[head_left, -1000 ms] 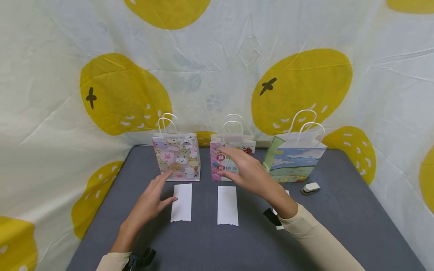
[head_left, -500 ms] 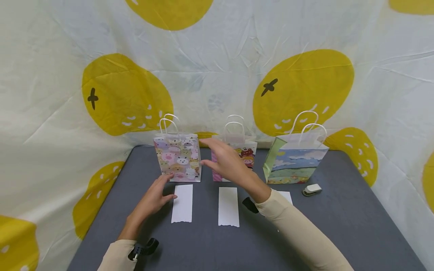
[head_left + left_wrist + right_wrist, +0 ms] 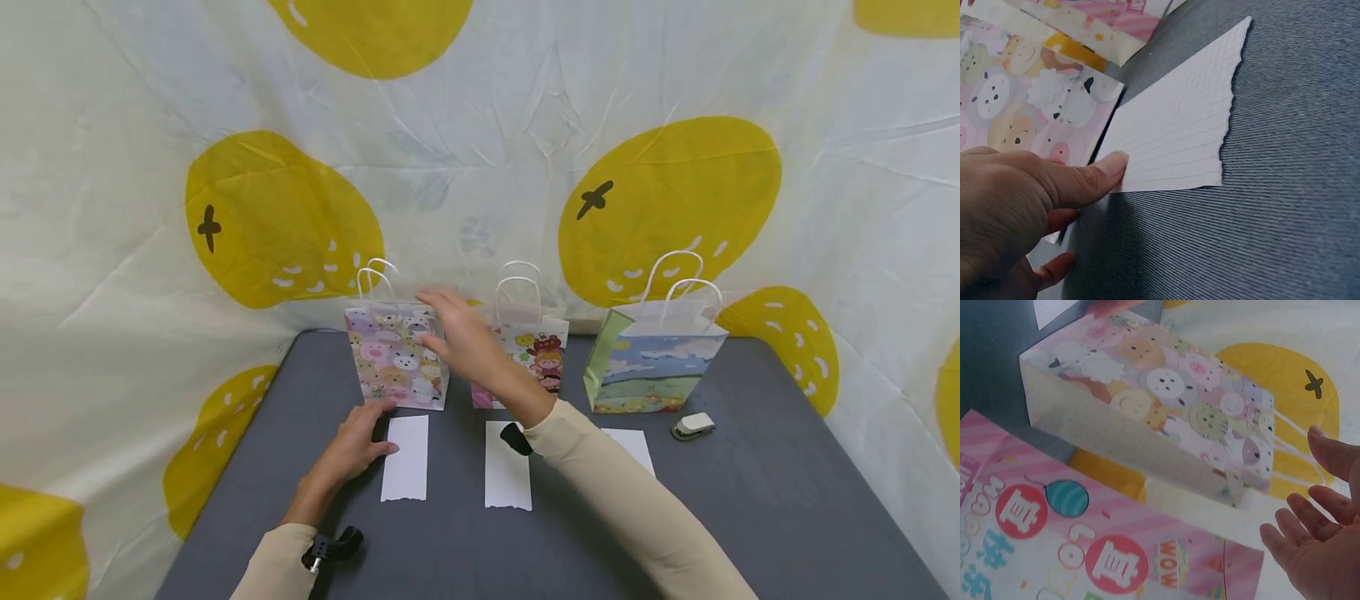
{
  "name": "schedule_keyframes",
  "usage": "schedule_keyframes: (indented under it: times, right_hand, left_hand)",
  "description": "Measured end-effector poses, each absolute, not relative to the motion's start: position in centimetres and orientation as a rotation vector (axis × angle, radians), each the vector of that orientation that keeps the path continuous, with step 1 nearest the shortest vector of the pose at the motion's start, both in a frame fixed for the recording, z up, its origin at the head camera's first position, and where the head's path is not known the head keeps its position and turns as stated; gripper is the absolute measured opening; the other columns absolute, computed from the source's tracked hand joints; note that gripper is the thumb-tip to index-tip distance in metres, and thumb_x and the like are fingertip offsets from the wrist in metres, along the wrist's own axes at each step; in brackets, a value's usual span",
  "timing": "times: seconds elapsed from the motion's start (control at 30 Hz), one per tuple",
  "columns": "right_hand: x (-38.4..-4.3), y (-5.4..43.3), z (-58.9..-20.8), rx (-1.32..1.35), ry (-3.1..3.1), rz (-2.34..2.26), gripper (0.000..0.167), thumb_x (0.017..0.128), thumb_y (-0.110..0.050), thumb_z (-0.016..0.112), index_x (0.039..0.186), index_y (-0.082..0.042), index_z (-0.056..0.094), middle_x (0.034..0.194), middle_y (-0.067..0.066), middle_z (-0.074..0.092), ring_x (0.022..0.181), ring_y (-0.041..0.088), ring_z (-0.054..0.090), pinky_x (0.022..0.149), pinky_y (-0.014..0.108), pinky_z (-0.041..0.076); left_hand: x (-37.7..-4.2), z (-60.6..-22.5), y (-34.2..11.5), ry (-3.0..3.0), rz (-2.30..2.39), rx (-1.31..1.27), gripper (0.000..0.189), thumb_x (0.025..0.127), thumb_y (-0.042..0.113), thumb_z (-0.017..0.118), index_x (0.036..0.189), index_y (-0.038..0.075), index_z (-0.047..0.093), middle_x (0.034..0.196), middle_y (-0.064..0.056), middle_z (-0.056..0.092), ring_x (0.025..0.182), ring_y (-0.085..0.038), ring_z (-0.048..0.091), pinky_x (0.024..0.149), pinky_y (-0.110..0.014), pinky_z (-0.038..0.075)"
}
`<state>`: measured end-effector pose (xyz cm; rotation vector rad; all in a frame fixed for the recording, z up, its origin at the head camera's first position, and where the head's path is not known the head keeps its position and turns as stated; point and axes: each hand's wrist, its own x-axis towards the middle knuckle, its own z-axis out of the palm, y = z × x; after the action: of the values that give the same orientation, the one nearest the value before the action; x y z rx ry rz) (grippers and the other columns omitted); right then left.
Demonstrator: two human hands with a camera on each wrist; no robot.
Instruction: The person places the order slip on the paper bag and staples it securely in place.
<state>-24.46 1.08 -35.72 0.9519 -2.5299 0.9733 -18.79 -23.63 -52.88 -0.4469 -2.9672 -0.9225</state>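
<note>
A paper bag printed with cartoon animals (image 3: pixel 378 346) stands at the back left, its white handles upright. My left hand (image 3: pixel 354 446) is low by the bag's front bottom edge, fingers relaxed. In the left wrist view its thumb overlaps a corner of a torn white paper slip (image 3: pixel 1179 119); whether it touches cannot be told. My right hand (image 3: pixel 471 343), fingers loosely extended, is at the bag's upper right side and partly covers a pink party-print bag (image 3: pixel 551 367). The right wrist view has the right hand (image 3: pixel 1319 531) holding nothing, apart from the bag's handles (image 3: pixel 1297 447).
At the back right stands a landscape-print paper bag (image 3: pixel 660 371), with a small white stapler (image 3: pixel 692 426) in front. A middle slip (image 3: pixel 508 483) and a right slip (image 3: pixel 636 446) lie on the grey table (image 3: pixel 787 500), partly behind my right arm. A lemon-print curtain (image 3: pixel 480 192) hangs behind.
My right hand has moved left from in front of the middle bag to the animal bag's right side. My left hand has shifted slightly, staying at that bag's base.
</note>
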Motion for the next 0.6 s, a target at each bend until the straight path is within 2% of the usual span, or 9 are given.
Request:
schedule_keyframes:
  times: [0.17,0.3,0.43,0.6]
  right_hand:
    - [-25.2,-0.3,-36.1,0.893,-2.602,0.952,0.059,0.093,-0.009,0.074,0.145,0.000,0.050,0.147,0.016,0.052,0.138,0.029,0.048,0.114,0.039,0.039]
    - [-25.6,-0.8,-36.4,0.877,-2.632,0.912,0.051,0.097,-0.002,0.066,0.145,0.001,0.049,0.145,0.017,0.053,0.137,0.030,0.049,0.114,0.039,0.039]
    - [-25.8,-1.0,-36.5,0.883,-2.671,0.816,0.046,0.100,0.001,0.057,0.145,-0.002,0.050,0.143,0.014,0.055,0.135,0.028,0.050,0.113,0.037,0.040]
    - [-25.9,-1.2,-36.3,0.912,-2.662,0.658,0.043,0.100,0.002,0.057,0.142,-0.004,0.054,0.138,0.011,0.059,0.129,0.026,0.054,0.110,0.035,0.043]
  left_hand:
    - [-18.8,-53.0,-23.4,-2.973,-0.960,-0.453,0.063,0.080,0.008,0.085,0.136,0.006,0.056,0.125,-0.011,0.060,0.119,-0.033,0.049,0.099,-0.060,0.037]
    - [-18.9,-52.8,-23.2,-3.008,-0.983,-0.469,0.055,0.082,0.006,0.083,0.131,0.004,0.059,0.111,-0.007,0.059,0.111,-0.028,0.049,0.094,-0.053,0.038]
    - [-19.0,-52.8,-23.0,-3.054,-0.994,-0.410,0.045,0.084,0.007,0.082,0.125,0.005,0.062,0.109,-0.005,0.061,0.107,-0.025,0.051,0.092,-0.050,0.041]
    - [-19.0,-52.6,-23.2,-3.020,-1.132,-0.382,0.039,0.086,0.003,0.079,0.122,0.004,0.062,0.097,-0.002,0.064,0.090,-0.017,0.056,0.082,-0.038,0.047]
